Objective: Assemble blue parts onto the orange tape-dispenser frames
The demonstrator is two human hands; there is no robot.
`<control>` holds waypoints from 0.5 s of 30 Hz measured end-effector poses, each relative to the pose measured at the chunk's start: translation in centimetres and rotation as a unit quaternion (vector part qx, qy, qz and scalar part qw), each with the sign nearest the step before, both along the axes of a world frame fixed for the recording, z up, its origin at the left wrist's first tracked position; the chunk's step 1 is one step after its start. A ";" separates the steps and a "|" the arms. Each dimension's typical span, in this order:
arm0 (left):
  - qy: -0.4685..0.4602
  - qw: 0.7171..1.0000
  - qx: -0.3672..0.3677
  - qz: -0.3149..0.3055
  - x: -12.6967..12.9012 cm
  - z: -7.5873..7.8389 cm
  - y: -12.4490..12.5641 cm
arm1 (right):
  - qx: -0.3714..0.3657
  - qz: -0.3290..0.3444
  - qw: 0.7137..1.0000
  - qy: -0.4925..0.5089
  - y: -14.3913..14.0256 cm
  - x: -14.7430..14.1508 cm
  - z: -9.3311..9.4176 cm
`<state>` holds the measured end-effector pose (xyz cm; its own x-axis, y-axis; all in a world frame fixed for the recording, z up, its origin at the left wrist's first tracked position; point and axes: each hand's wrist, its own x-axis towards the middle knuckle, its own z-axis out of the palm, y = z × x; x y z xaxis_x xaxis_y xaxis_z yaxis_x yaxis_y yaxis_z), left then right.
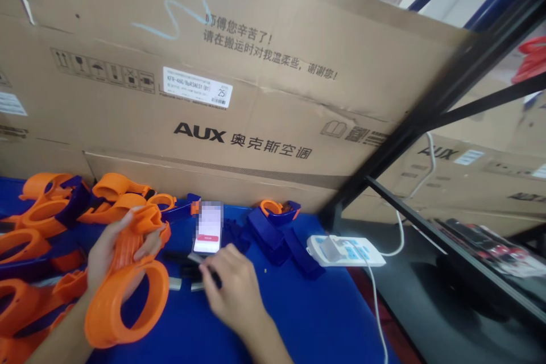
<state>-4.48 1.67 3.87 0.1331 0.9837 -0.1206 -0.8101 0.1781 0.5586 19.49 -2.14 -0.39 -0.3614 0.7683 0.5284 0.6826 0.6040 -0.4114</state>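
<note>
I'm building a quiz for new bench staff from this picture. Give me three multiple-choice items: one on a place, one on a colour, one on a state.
1. Where does the phone lie?
A. on the blue table, before the cardboard box
B. on the floor
C. on the shelf at right

2. What colour is the plastic part in the left hand?
A. green
B. orange
C. white

3. How is the right hand?
A. raised high
B. gripping the power strip
C. down on the table at small dark pieces

Key: 1 A, the phone lies flat on the blue table. 2 B, orange ring and handle. 3 C, its fingers reach the dark pieces.
</note>
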 end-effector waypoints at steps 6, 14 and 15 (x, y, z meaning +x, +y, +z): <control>0.046 0.996 0.068 -0.046 0.4 -1.1 -0.1 | 0.037 0.025 0.991 -0.128 -1.7 -4.8 -2.6; 0.119 0.989 0.088 -0.002 1.2 -0.8 -0.3 | -0.001 -0.012 1.000 -0.019 -0.6 -3.0 -1.5; 0.138 0.986 0.089 0.005 1.4 -0.9 -0.3 | -0.005 -0.024 1.000 0.020 -0.4 -2.3 -1.0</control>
